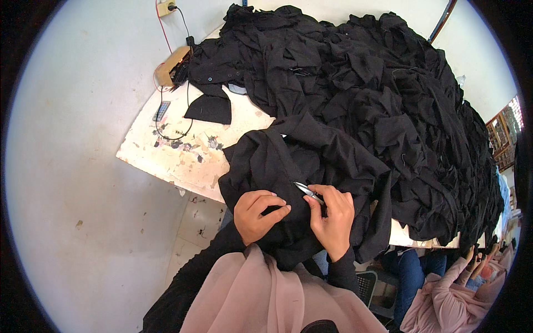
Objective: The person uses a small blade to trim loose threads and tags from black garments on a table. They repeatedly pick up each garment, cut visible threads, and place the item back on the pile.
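Note:
A black garment (266, 166) lies rumpled before me, spilling over the table's front edge towards my lap. My right hand (334, 212) grips small metal thread snips (307, 191) between thumb and fingers. The tips of the snips point up and left and sit at a seam in the cloth. To the left, my left hand (260, 212) rests at the garment with its thumb and forefinger close together. They seem to pinch a bit of the dark fabric, though the exact grip is hard to make out.
A large heap of black garments (333, 75) covers most of the table (200, 175). At the back left are a wooden box (175, 64) with cables and a remote control (161, 111). A plastic crate (366, 287) stands below right. Other people (454, 291) sit along the right.

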`<state>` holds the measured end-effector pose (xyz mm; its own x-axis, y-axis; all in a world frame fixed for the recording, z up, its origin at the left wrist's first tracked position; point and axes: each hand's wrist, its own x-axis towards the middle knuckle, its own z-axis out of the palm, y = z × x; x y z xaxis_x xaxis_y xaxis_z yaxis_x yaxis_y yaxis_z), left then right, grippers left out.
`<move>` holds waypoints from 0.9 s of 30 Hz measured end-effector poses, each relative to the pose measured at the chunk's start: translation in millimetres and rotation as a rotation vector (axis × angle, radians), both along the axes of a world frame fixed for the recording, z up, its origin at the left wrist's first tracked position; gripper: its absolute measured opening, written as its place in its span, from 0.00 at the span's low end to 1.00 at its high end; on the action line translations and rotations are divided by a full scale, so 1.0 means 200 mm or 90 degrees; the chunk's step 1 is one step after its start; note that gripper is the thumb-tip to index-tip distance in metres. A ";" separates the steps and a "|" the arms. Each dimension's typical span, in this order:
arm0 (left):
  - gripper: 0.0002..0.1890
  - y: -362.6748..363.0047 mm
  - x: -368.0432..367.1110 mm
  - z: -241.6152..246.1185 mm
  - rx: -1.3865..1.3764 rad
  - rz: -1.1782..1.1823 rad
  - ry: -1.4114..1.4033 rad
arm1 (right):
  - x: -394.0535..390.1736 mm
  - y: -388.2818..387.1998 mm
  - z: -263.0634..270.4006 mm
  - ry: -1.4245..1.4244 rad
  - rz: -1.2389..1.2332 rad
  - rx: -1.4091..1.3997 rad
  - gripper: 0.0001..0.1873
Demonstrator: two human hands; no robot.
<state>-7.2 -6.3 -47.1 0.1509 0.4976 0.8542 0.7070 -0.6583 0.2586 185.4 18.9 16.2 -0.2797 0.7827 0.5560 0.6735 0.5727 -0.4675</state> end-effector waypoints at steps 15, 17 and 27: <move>0.15 0.07 -0.01 0.30 -0.261 -0.189 0.016 | 0.19 0.02 -0.09 0.228 0.141 -0.131 0.16; 0.10 0.08 0.02 0.32 -0.486 -0.251 -0.220 | 0.17 0.03 -0.07 0.345 0.145 -0.258 0.14; 0.12 0.13 0.07 0.38 -0.689 -0.368 -0.408 | 0.11 0.12 0.11 0.356 0.139 -0.303 0.07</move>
<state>6.0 18.7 29.7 0.2925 0.9526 0.0840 -0.0301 -0.0786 0.9965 207.4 42.0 39.0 -0.2318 0.9326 0.2768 0.1588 0.3170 -0.9351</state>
